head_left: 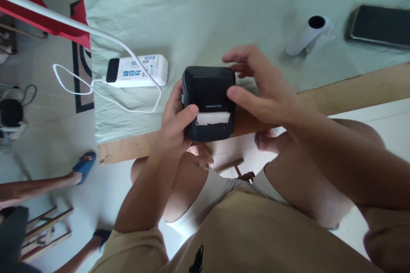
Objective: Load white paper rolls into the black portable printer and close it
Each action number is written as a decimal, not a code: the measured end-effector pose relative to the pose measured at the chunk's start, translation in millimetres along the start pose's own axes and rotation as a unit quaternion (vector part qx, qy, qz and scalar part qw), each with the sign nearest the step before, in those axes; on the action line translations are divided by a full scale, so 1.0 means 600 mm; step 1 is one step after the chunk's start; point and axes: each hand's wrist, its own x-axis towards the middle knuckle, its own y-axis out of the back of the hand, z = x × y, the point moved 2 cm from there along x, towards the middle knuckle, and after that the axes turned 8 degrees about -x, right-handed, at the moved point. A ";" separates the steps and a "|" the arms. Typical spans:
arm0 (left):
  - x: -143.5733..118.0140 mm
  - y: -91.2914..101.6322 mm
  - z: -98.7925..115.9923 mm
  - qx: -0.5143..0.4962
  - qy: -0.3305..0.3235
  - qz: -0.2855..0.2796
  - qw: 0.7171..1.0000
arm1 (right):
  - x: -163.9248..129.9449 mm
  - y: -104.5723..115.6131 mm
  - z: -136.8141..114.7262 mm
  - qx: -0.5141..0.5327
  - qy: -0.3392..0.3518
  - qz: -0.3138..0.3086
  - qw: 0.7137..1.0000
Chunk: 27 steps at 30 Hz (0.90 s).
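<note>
A small black label printer (209, 87) is held over the table's near edge, a torn strip of white paper (213, 118) poking from its slot. My left hand (177, 121) grips the printer's left side, thumb on top and fingers mostly hidden behind it. At the right side my right hand (256, 81) has its fingers apart; the thumb tip is at or just over the printer's right edge, and whether it touches I cannot tell. That hand is slightly blurred.
A white power bank (141, 70) with a looping white cable (128, 49) lies on the green cloth (198, 13) to the left. Rightward are a white paper roll (303, 38) and a dark phone-like device (381, 25). Another person's legs (38, 187) show at lower left.
</note>
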 end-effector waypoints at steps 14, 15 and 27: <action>0.007 -0.022 0.011 -0.107 0.029 0.104 0.988 | 0.014 -0.031 0.019 -0.046 -0.014 -0.046 0.998; 0.009 -0.024 0.010 -0.119 0.036 0.124 0.984 | 0.014 -0.030 0.019 -0.052 -0.010 -0.040 0.998; 0.013 -0.019 0.004 -0.121 -0.028 0.109 0.986 | 0.007 0.004 -0.013 -0.126 0.065 0.004 0.990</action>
